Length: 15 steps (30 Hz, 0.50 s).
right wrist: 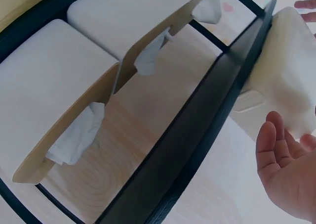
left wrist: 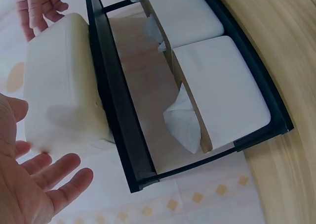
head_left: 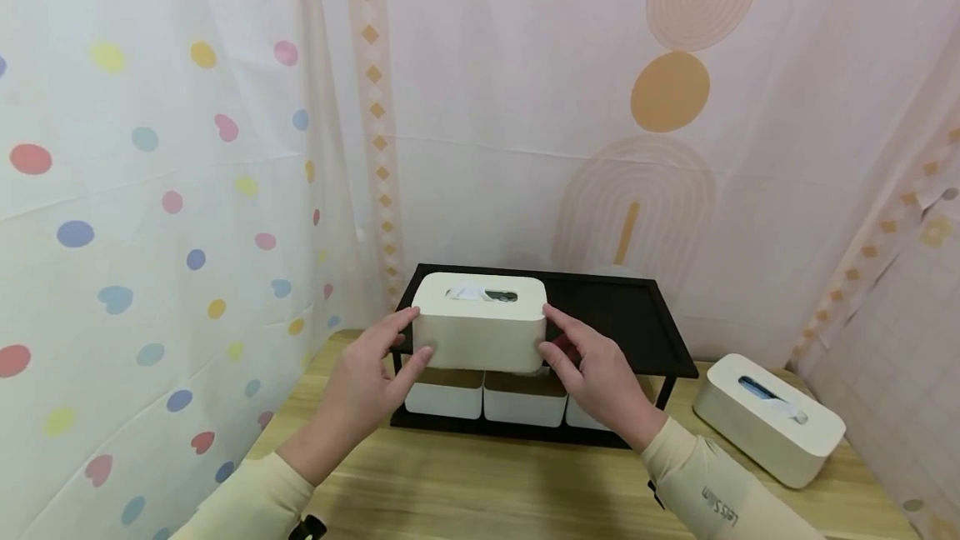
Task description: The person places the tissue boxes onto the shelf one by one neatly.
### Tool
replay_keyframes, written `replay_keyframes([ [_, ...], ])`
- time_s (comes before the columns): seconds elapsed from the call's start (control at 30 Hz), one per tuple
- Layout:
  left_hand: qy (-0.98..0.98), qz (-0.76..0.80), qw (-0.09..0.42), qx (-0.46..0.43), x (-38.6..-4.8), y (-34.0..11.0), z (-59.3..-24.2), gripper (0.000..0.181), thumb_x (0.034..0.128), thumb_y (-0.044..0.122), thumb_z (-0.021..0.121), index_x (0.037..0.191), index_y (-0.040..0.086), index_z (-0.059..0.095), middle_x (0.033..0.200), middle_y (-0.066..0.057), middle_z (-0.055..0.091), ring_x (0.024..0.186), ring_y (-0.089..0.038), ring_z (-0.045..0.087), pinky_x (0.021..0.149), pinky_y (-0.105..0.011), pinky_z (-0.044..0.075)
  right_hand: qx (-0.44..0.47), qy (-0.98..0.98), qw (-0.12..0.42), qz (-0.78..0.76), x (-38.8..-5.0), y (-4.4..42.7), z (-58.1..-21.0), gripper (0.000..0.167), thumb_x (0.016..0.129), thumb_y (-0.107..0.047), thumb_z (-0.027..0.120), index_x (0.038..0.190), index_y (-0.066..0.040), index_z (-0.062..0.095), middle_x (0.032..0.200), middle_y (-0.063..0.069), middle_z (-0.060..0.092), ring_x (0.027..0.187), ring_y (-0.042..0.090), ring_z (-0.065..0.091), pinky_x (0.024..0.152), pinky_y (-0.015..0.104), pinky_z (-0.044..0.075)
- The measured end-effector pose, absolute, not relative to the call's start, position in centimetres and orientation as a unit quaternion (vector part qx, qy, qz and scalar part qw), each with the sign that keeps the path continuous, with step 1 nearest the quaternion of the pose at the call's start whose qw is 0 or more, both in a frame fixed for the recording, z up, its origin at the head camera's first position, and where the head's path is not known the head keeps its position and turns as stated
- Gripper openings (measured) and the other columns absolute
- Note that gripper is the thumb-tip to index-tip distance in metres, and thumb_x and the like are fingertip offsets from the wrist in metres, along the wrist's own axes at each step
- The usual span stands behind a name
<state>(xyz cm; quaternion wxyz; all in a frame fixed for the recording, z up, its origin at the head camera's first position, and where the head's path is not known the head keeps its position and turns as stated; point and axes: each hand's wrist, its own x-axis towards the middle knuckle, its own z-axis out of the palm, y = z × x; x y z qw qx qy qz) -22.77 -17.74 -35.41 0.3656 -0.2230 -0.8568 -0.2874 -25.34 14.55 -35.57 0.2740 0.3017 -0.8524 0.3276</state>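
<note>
A cream tissue box [head_left: 480, 342] with a slotted lid is on the left part of the black rack's top shelf [head_left: 615, 319]. At its left end, my left hand [head_left: 362, 375] has its fingertips against the box, thumb near the front corner. My right hand [head_left: 602, 377] mirrors this at the right end, fingers touching the side. In the left wrist view the left fingers [left wrist: 64, 169] are spread and loosely bent beside the box. The right wrist view shows the right hand [right wrist: 291, 172] with relaxed fingers close to its end.
White tissue boxes with wooden lids [head_left: 525, 407] stand side by side on the lower shelf, tissues poking out. Another cream tissue box [head_left: 772, 423] sits on the wooden table [head_left: 480, 482] at the right. Patterned curtains [head_left: 487, 107] hang behind and on both sides.
</note>
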Motion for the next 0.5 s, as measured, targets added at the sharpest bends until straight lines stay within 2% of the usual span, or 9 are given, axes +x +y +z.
replay_keyframes([
  [0.07,-0.864,-0.288,0.352,-0.215,-22.73,-17.81,-35.42,0.055,0.0959,0.020,0.082,0.146,0.007,0.063,0.137,-0.018,0.071,0.102,-0.034,0.079,0.061,-0.026,0.057,0.310,-0.856,0.275,0.308,-25.35,14.54,-35.67,0.060,0.103,-0.020,0.073,0.158,-0.006,0.052,0.101,0.003,0.073,0.078,0.006,0.060,0.066,0.022,0.052],
  [0.27,-0.889,-0.279,0.310,-0.190,-22.86,-18.11,-35.36,0.061,0.0985,0.027,0.079,0.152,0.008,0.056,0.144,-0.020,0.066,0.101,-0.033,0.076,0.060,-0.024,0.054,0.309,-0.875,0.229,0.293,-25.50,14.24,-35.65,0.072,0.103,-0.021,0.073,0.166,-0.012,0.040,0.130,0.012,0.075,0.086,0.009,0.067,0.071,0.023,0.055],
  [0.5,-0.904,-0.257,0.290,-0.179,-23.54,-18.54,-35.23,0.065,0.0999,0.028,0.078,0.155,0.007,0.051,0.145,-0.022,0.063,0.099,-0.031,0.076,0.065,-0.032,0.057,0.300,-0.887,0.195,0.290,-25.95,13.59,-35.38,0.073,0.104,-0.021,0.072,0.168,-0.016,0.037,0.129,0.012,0.076,0.087,0.013,0.070,0.073,0.025,0.057],
])
